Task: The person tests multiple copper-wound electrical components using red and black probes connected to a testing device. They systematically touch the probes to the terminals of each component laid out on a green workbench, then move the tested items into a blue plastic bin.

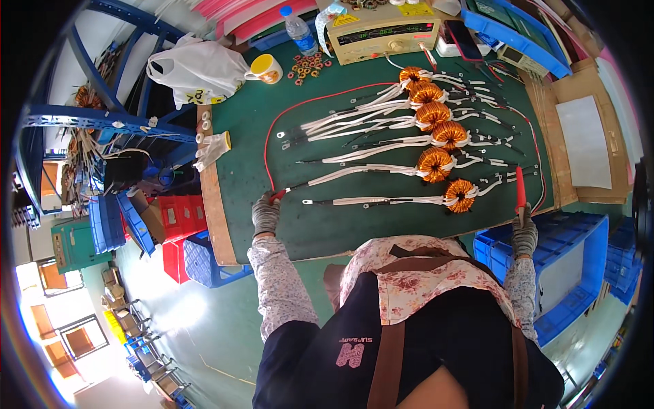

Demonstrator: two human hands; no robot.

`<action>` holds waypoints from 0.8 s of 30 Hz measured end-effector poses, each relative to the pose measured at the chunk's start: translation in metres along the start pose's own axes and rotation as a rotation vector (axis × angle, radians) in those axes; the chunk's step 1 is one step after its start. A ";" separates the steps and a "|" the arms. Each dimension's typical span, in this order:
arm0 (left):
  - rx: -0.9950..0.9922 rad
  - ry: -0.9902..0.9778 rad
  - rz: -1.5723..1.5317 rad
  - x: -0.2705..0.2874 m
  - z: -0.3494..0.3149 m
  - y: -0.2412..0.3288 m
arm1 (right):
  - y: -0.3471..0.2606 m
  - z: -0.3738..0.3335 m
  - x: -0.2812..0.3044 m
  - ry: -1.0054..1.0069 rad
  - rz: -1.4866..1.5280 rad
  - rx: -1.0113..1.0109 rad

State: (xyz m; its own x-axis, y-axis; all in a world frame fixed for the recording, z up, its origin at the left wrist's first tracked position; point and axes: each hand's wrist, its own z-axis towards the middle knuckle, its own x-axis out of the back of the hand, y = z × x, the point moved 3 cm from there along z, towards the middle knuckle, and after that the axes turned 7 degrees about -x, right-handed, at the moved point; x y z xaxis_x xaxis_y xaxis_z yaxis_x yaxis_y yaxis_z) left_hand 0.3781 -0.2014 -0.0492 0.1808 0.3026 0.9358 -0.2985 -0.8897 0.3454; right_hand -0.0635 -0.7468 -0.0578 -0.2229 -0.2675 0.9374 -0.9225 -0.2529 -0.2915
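Note:
Several copper-wound ring coils with white-sleeved leads lie in a column on the green table; the nearest coil (460,195) and the one behind it (434,165) are closest to my hands. My left hand (266,215), in a grey glove, is closed on a small red test clip (278,195) at the left lead end of the second coil. A red wire (267,146) runs from that clip up toward the power supply. My right hand (524,236), gloved too, grips a long red probe (520,187) upright beside the right lead ends. Whether its tip touches a terminal I cannot tell.
A beige bench instrument (381,34) with a lit display stands at the back. Nearby are a water bottle (298,33), a yellow-white mug (264,69), small ring cores (308,67) and a phone (464,41). Blue crates (572,273) stand at the right; a blue rack (109,116) rises at left.

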 end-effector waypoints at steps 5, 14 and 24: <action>-0.017 0.023 -0.071 -0.006 -0.001 -0.004 | -0.002 -0.003 0.002 0.027 0.019 0.055; -0.089 0.019 -0.095 -0.002 0.001 0.009 | 0.000 -0.004 0.005 0.005 -0.073 -0.004; -0.108 -0.006 -0.264 -0.019 -0.002 -0.005 | -0.008 -0.012 0.008 0.011 -0.098 -0.007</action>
State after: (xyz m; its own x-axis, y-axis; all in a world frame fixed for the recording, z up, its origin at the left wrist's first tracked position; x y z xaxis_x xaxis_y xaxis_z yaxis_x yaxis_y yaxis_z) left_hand 0.3745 -0.2019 -0.0686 0.2704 0.5167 0.8123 -0.3385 -0.7389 0.5827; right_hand -0.0615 -0.7357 -0.0453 -0.1349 -0.2313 0.9635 -0.9422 -0.2710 -0.1969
